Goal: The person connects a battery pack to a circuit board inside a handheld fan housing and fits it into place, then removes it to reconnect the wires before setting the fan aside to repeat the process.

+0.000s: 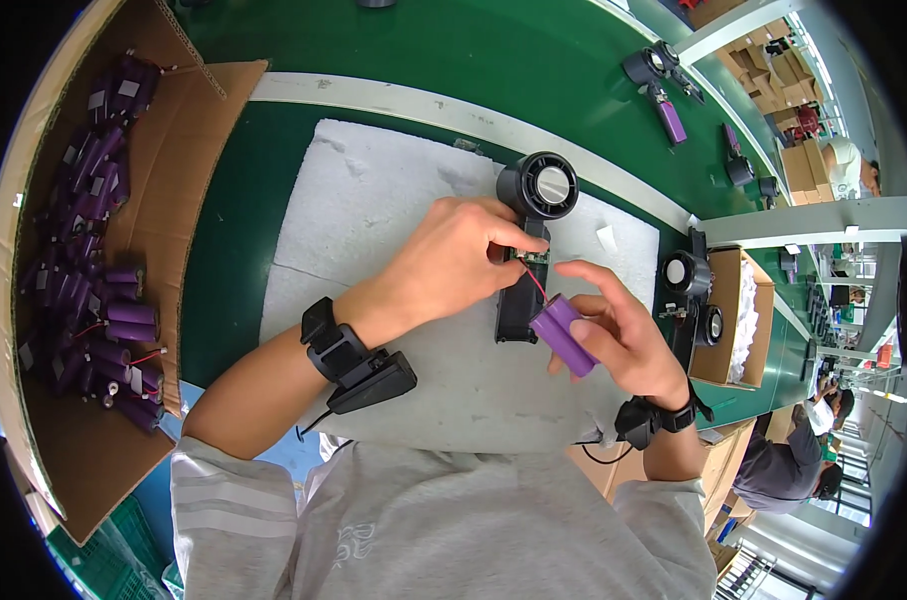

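Observation:
A black handheld fan (519, 310) lies on the white foam mat, its round fan head (540, 186) pointing away from me. Its handle is uncovered and shows a small circuit board (535, 257). Over that board my left hand (464, 250) is closed in a pinch at the end of a red wire (534, 282); the fingers partly hide the wire's tip. The wire runs to a purple battery pack (566, 335) of two joined cells. My right hand (619, 335) grips this pack beside the handle, thumb on top and index finger stretched toward the board.
At left stands a cardboard box (154, 210) with many purple battery packs (94, 190). The foam mat (374, 200) covers the green bench (414, 50). To the right are more fans (686, 272) and a small carton (739, 320) with white pieces. Co-workers (794, 465) sit further right.

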### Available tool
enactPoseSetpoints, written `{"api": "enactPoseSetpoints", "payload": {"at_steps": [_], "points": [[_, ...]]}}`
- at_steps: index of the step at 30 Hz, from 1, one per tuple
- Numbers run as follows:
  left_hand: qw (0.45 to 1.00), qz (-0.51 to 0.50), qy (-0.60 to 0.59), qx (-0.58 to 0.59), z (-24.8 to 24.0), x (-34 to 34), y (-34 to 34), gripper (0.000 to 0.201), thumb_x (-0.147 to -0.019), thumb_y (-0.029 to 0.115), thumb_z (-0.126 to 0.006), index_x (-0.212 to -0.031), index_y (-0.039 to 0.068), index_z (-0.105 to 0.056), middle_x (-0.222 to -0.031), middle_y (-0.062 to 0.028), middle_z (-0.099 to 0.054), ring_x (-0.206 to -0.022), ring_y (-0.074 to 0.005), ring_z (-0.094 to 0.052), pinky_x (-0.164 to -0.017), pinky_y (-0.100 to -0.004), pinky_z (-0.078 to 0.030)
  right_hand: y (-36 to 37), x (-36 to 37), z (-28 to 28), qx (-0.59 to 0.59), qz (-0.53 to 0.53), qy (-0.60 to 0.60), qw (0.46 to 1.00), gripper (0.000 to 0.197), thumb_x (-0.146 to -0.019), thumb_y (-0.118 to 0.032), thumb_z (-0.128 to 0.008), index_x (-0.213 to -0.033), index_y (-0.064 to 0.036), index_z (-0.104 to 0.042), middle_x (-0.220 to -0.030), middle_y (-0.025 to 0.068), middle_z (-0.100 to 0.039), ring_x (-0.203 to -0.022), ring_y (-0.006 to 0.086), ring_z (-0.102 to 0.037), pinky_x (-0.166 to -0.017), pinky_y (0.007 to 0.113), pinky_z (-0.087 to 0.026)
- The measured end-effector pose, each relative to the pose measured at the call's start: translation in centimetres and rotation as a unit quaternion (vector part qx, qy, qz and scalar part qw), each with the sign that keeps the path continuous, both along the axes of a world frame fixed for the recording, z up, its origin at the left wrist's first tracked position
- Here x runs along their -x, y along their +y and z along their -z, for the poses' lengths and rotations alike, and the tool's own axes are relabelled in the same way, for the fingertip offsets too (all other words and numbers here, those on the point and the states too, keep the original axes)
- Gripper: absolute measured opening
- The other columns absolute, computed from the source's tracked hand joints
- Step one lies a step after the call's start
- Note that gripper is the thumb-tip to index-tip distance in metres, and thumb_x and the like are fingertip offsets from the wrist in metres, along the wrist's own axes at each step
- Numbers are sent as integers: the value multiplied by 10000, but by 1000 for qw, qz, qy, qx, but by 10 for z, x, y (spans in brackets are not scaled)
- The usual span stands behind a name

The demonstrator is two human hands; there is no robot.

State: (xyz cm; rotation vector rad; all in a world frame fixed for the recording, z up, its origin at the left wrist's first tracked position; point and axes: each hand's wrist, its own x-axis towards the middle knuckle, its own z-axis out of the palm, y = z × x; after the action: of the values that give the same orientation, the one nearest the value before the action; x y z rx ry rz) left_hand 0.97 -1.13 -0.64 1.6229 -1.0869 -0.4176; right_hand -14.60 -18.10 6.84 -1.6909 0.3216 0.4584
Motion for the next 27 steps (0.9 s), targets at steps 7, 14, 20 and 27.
{"api": "enactPoseSetpoints", "payload": {"at_steps": [7, 14, 20, 27], "points": [[998, 2, -61, 29, 1, 0, -1, 288, -698, 47, -760, -985, 52, -736, -883, -158, -678, -728, -320, -654, -654, -377, -536, 3, 10, 10, -231, 48, 8, 972, 833, -735, 90, -659, -1447, -98, -270, -1204, 147, -524, -949, 271, -663, -779, 367, -550], [996, 3, -89, -5, -3, 1, 0, 273, -743, 61, -757, -1014, 71, -729, -892, -158, -675, -716, -314, -661, -635, -351, -538, -2, 9, 28, -12, -21, -100, 995, 860, -581, 10, -819, -1348, -81, -441, -1248, 125, -499, -1013, 266, -625, -838, 373, -511], [997, 1, -79, -13, -6, 4, 2, 211, -798, 67, -702, -1007, 50, -722, -884, -167, -669, -733, -338, -654, -644, -384, -531, 15, 1, 31, 261, -52, -247, 932, 760, -528, -16, -835, -1231, -48, -548, -1178, 120, -554, -987, 248, -595, -812, 351, -501], [999, 14, -51, 11, -4, 1, 3, 173, -841, 73, -644, -995, 34, -711, -840, -164, -652, -737, -363, -633, -652, -431, -512, 26, -2, 40, 313, -10, -267, 911, 729, -533, -35, -843, -1207, -30, -566, -1158, 133, -569, -987, 264, -599, -789, 340, -518]]}}
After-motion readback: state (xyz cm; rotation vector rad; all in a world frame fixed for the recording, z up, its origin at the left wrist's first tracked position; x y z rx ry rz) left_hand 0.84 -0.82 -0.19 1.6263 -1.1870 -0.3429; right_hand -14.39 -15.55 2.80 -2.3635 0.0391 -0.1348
